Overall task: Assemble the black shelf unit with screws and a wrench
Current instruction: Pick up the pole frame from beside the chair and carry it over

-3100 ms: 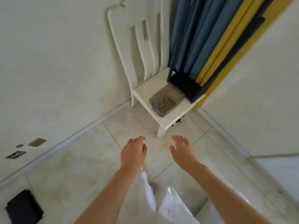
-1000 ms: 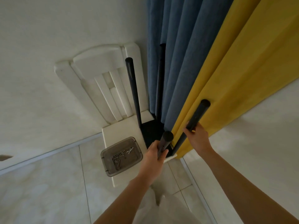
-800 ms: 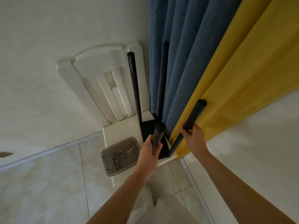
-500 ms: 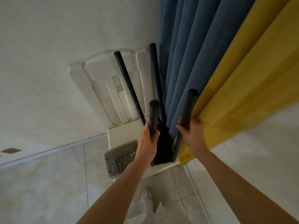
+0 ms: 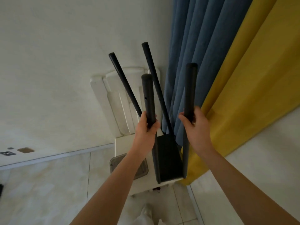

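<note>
Black shelf unit (image 5: 168,158) sits on the seat of a white chair (image 5: 120,101), right side of the seat, four black poles pointing up toward the camera. Its base panel reads as a dark rectangle between the two near poles. Can't tell whether it rests on the seat or is held just off it.

Left hand (image 5: 146,129) wraps the near-left pole (image 5: 147,95), fingers curled fully round it partway down; one small hole visible on the pole above the grip. Right hand (image 5: 194,125) wraps the near-right pole (image 5: 190,88) the same way, thumb across the near face. Both grips closed tight on the tubes.

Two far poles (image 5: 129,91) lean away to the upper left, crossing the chair back, untouched.

Clear plastic tray (image 5: 142,169) on the seat just left of the unit, mostly hidden by the left forearm; contents not visible.

Blue curtain (image 5: 194,46) right behind the unit, yellow curtain (image 5: 251,95) to the right of it. White wall left, pale tiled floor below. Small dark plate low on the left wall (image 5: 7,153); marking on it too small to read. No legible text or branding anywhere.
</note>
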